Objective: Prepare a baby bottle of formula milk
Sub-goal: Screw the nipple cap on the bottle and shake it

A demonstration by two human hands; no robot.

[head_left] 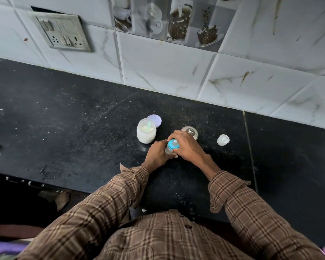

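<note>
1. Head view: a baby bottle point(169, 149) is held upright on the black countertop point(83, 128), near the middle of the frame, between both hands.
2. The bottle's clear body is gripped by the left hand point(158, 153), fingers curled round it from the left side.
3. The blue collar point(173, 144) with its clear teat is grasped from above by the right hand point(186, 145), fingers and thumb wrapped round the ring.
4. What is inside the bottle cannot be told; the body is mostly hidden by the hands.
5. Just to the left of the hands, an open jar of white formula powder point(146, 131) is seen standing on the counter, with a pale green scoop point(149, 125) resting inside it.
6. The jar's lilac lid point(155, 120) is seen lying flat just behind the jar, touching or nearly touching it.
7. Behind the right hand, a steel vessel with a glass lid and knob point(190, 131) is partly covered by the knuckles.
8. Off to the right, well apart from the hands, a clear bottle cap point(223, 140) is seen lying on the counter.
9. Brown checked sleeves point(238, 199) are worn on both forearms.
10. The marbled wall tiles point(167, 62) behind the counter are fitted with a switch-and-socket plate point(61, 31) at upper left.
</note>
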